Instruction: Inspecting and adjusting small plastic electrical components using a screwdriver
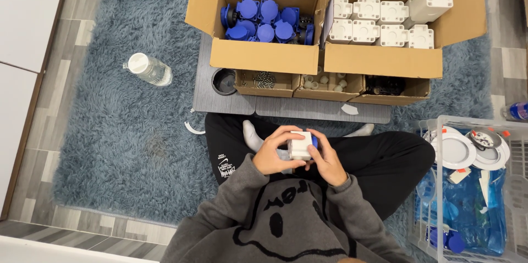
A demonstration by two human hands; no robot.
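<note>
A: What takes up the most room here?

B: A shaggy blue-grey rug (110, 147) over the tiled floor, with the person sitting cross-legged on it. Ahead of the knees lies a grey board (286, 108) carrying the boxes.

A: And the boxes?

B: Two big open cardboard ones side by side. The left box (264, 56) is packed with blue round-capped parts (264, 23); the right box (385, 60) holds white square housings (379, 23), one standing taller at its far right corner. In front of them sit three shallow trays: one with dark screws (265, 80), one with small white pieces (327, 81), one with black bits (385, 85).

A: Anything off to the sides?

B: A clear plastic crate (517, 186) at the right, holding white discs and blue bags. A clear bottle (147, 69) lies on the rug at the left.

A: The hands?

B: Both meet over the lap. The left hand (269, 155) and right hand (329, 159) each keep a closed grip around one small white housing (300, 144), with a blue piece showing at its right edge. It sits between the fingers, above the legs, well apart from the boxes.
</note>
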